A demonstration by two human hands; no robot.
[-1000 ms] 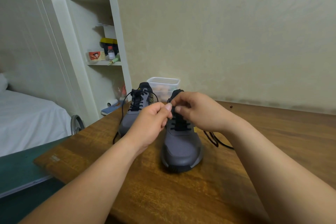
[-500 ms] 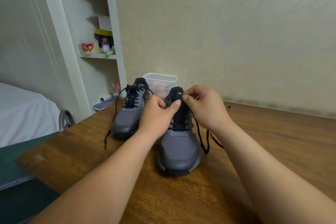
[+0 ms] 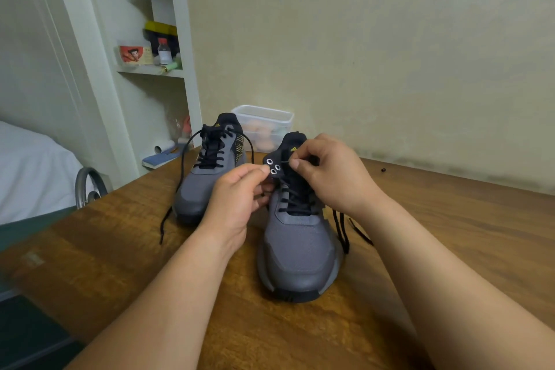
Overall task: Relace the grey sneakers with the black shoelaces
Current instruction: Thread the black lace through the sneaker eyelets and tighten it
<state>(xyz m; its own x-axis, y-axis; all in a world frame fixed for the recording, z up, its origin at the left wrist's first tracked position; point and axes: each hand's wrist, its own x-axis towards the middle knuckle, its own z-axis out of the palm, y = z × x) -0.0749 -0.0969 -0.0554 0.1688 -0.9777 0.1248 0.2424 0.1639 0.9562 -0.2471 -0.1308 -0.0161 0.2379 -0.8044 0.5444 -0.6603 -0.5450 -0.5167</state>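
Head view. Since half a second back, the left hand (image 3: pixel 237 204) has turned the top eyelet flap (image 3: pixel 271 166) of the nearer grey mesh sneaker (image 3: pixel 300 252) outward, so three silver-ringed holes now face the camera. Before, both sets of fingertips met over the tongue. Likely meaning: lower rows done, upper holes next.

Sneaker stands mid brown wooden tabletop (image 3: pixel 450 234), toe toward the near edge.

Left hand: thumb and forefinger pinch the flap, wrist low. Right hand (image 3: pixel 330 180): curled, pinching the end of the thin black shoelace (image 3: pixel 342 228) just beside the holes. Slack trails off the shoe's right side onto the wood.

Second grey sneaker (image 3: pixel 201 192), laced with ends loose, sits toward the far left corner.
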